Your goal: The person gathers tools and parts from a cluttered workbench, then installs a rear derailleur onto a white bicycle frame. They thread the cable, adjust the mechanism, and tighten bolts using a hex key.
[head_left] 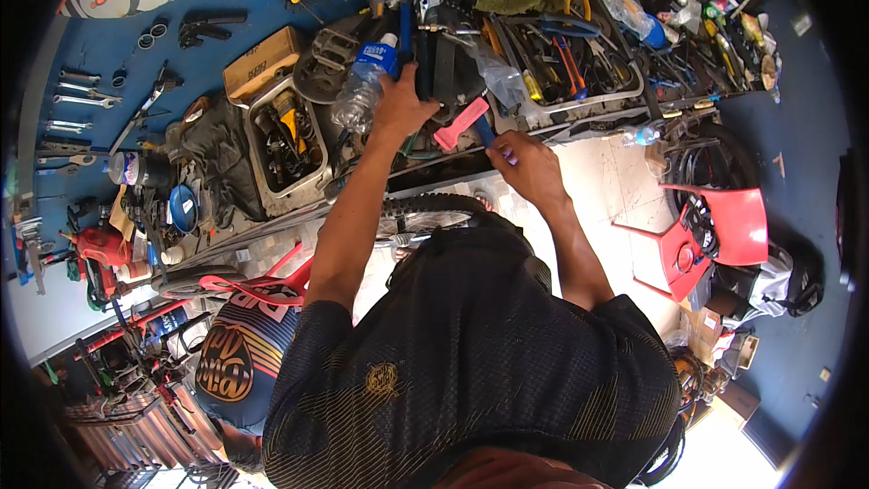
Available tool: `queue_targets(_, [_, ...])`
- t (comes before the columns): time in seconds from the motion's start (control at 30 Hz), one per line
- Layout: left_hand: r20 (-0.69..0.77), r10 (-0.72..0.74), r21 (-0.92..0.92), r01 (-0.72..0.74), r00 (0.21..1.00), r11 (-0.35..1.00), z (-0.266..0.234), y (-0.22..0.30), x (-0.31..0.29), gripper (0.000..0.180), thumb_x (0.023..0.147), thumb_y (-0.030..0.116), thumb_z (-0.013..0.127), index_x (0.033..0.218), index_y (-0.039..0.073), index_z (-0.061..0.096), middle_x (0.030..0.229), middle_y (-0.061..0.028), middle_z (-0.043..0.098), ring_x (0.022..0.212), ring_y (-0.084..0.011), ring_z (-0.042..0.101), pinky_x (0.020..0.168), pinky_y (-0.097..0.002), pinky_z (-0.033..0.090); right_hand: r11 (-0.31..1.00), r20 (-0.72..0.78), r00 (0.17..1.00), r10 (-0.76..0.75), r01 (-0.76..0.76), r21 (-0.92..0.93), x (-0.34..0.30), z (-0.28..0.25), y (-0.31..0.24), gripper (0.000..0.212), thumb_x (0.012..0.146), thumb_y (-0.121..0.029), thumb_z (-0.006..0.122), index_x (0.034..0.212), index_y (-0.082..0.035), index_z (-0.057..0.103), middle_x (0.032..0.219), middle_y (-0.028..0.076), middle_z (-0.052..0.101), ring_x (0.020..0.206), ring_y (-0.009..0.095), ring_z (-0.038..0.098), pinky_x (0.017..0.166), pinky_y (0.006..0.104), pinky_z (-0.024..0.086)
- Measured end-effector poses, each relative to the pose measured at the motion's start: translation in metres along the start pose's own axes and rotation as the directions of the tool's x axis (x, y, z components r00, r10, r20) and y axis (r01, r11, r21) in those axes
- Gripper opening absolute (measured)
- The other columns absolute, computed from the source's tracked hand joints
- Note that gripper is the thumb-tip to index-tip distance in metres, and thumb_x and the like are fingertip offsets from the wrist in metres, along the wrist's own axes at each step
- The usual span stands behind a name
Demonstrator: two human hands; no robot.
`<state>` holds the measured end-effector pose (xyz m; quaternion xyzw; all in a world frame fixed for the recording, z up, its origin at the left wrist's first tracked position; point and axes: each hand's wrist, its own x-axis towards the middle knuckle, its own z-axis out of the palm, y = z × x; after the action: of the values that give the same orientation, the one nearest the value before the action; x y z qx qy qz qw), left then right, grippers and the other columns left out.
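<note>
At the table's (pixel 237 237) near edge, a pink-headed tool (pixel 462 123) has its blue handle pinched in the right hand's (pixel 529 167) fingers. The left hand (pixel 402 110), fingers spread, reaches beside a clear bottle (pixel 356 105) with a blue, white-lettered label (pixel 376 57).

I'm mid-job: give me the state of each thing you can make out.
Left hand: thumb spread, grip unclear
Right hand: closed on the blue handle
Blue handle: held
Pink piece: by the handle's far end, join unclear
Plastic bottle: white cap on
Left tray: uncovered, tools inside
Right tray: uncovered, tools inside
</note>
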<state>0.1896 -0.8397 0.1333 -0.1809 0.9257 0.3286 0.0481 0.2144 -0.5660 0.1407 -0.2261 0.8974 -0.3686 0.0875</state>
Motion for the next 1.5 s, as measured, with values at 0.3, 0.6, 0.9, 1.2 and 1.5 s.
queue_targets(0.3, [-0.055, 0.080, -0.200, -0.090, 0.995, 0.976, -0.064, -0.001, 0.025, 0.072, 0.079, 0.033, 0.081, 0.142, 0.003, 0.062, 0.110, -0.0196, 0.078, 0.103, -0.0295, 0.074, 0.094, -0.0380, 0.055, 0.969, -0.201, 0.959, -0.199, 0.162, -0.184, 0.000, 0.025, -0.012, 0.030, 0.088, -0.022, 0.077, 0.113, -0.008, 0.068, 0.106, 0.016, 0.063, 0.103, 0.037, 0.067, 0.085, 0.0467, 0.057])
queue_targets(0.6, [-0.062, 0.043, -0.296, -0.059, 0.997, 0.953, -0.069, -0.022, 0.035, 0.069, 0.079, 0.032, 0.080, 0.140, 0.005, 0.063, 0.102, -0.0170, 0.078, 0.093, -0.0261, 0.075, 0.088, -0.0359, 0.056, 0.821, -0.054, 0.986, -0.160, 0.103, -0.562, 0.094, 0.069, -0.030, 0.105, 0.074, -0.054, 0.085, 0.158, -0.012, 0.038, 0.144, 0.024, 0.051, 0.132, 0.044, 0.050, 0.109, 0.0546, 0.042])
queue_targets(0.9, [-0.102, -0.006, -0.072, -0.002, 0.995, 0.997, -0.039, 0.005, 0.011, 0.077, 0.077, 0.030, 0.083, 0.147, 0.013, 0.056, 0.139, -0.0241, 0.061, 0.122, -0.0402, 0.065, 0.103, -0.0441, 0.052, 0.687, 0.005, 0.932, -0.363, 0.272, -0.674, 0.110, 0.080, -0.012, 0.073, 0.084, -0.014, 0.069, 0.153, -0.010, 0.046, 0.122, 0.019, 0.063, 0.115, 0.041, 0.060, 0.097, 0.0527, 0.049])
queue_targets(1.2, [-0.086, 0.023, 0.020, -0.022, 0.996, 1.000, -0.048, -0.002, 0.022, 0.075, 0.080, 0.028, 0.083, 0.147, 0.011, 0.055, 0.132, -0.0209, 0.068, 0.117, -0.0360, 0.068, 0.099, -0.0436, 0.053, 0.737, 0.095, 0.939, -0.330, 0.319, -0.596, 0.115, 0.033, -0.017, 0.084, 0.079, -0.029, 0.085, 0.154, -0.021, 0.048, 0.116, 0.015, 0.066, 0.101, 0.036, 0.072, 0.081, 0.0482, 0.060])
queue_targets(1.5, [-0.002, 0.025, -0.039, -0.025, 1.000, 0.999, -0.066, -0.008, 0.024, 0.075, 0.080, 0.027, 0.083, 0.148, 0.011, 0.056, 0.136, -0.0223, 0.066, 0.125, -0.0372, 0.065, 0.105, -0.0441, 0.052, 0.825, 0.050, 0.943, -0.330, 0.314, -0.471, 0.174, -0.042, -0.077, 0.063, 0.081, -0.024, 0.079, 0.142, -0.019, 0.060, 0.107, 0.020, 0.076, 0.103, 0.040, 0.072, 0.090, 0.0520, 0.058])
